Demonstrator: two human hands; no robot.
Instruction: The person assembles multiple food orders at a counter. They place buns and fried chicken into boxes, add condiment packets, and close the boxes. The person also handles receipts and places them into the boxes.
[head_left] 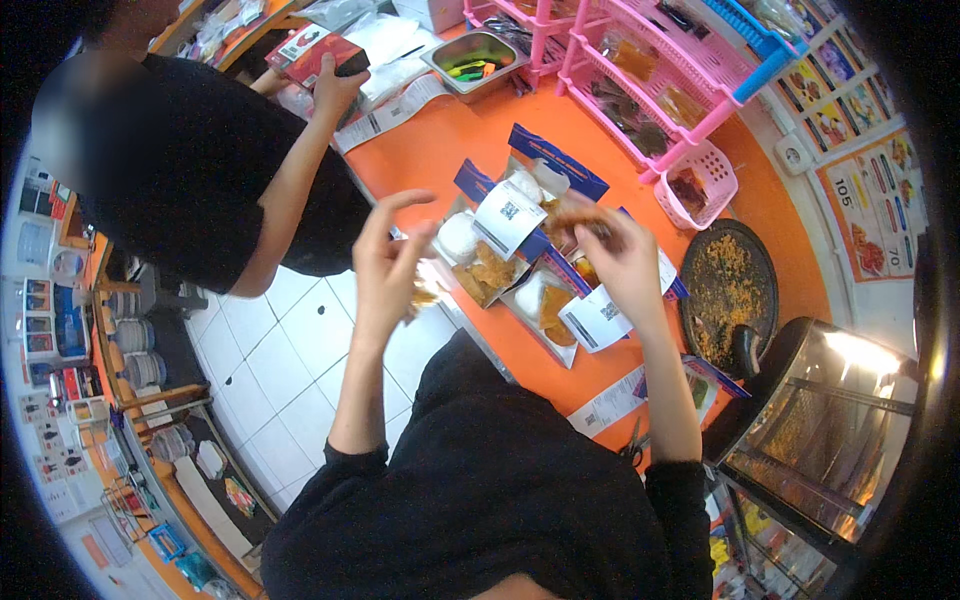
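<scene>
Here, a person's right hand (622,258) hovered over open boxes (575,178) of rice (458,237) and fried food (492,268) on an orange counter (410,158), blur hiding whether it grasped anything; the left hand (385,265) hung just beside the boxes, fingers parted, its grip equally unclear.

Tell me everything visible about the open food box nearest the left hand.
The open box looks like cardboard. It holds a smooth white mound, apparently rice, beside rough golden-brown pieces that look fried. A white slip with a square code hides part of its far side. It sits on the orange counter near the edge; whether the left hand touches it is unclear.
</scene>
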